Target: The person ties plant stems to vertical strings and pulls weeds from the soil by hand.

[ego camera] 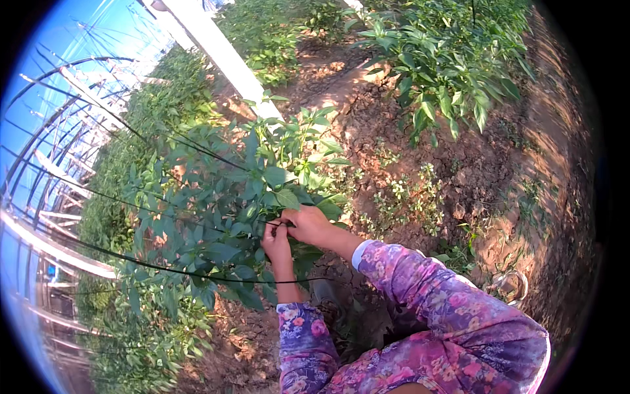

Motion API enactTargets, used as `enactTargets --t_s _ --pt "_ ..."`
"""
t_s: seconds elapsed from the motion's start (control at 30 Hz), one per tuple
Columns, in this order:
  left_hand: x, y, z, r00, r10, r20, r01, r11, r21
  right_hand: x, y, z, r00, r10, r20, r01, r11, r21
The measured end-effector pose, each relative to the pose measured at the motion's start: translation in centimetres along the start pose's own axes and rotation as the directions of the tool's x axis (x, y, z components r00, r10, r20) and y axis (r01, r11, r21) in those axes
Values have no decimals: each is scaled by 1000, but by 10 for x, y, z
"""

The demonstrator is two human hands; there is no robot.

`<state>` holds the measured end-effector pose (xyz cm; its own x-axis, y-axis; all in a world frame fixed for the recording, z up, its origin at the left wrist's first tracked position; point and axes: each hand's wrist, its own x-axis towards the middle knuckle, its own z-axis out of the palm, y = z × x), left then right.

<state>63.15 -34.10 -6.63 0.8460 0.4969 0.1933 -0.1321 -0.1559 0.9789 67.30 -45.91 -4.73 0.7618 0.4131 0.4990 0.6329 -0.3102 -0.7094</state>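
My left hand (278,246) is raised at the near side of a leafy pepper plant (221,197), its thumb and fingertips pinched on a thin dark string (268,223). Close beside it, my right hand (307,224) reaches in from the right with bent fingers at the same string, its fingertips partly hidden by each other and by leaves. The two hands nearly touch. Another dark string (206,277) runs in front of the plant and past my left wrist. The stems behind my hands are covered by foliage.
A thick white post (231,64) slants down behind the plant. Another pepper plant (443,64) grows at the upper right. Low weeds (408,197) stand on cracked soil (384,113). Curved frame hoops (54,74) rise at the left. A shoe (325,293) shows below my hands.
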Motion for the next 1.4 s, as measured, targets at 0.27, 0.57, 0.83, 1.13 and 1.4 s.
enactTargets --t_s 0.27,0.57,0.83,1.13,1.4 --pt "-13 18 -3 993 114 -28 -99 945 312 -11 4 -3 974 -110 197 150 968 -199" --pt "-26 13 13 994 102 36 -108 970 219 -14 37 -5 899 70 433 108 921 -374" --pt "-34 23 15 934 162 318 -289 866 409 27 -3 -79 974 198 113 -228 837 498" --pt "-40 23 13 972 172 159 -206 952 226 45 -19 -47 938 7 346 -286 580 763" --pt "-32 3 -17 976 210 53 -209 978 -16 49 -3 -31 958 26 285 -193 794 577"
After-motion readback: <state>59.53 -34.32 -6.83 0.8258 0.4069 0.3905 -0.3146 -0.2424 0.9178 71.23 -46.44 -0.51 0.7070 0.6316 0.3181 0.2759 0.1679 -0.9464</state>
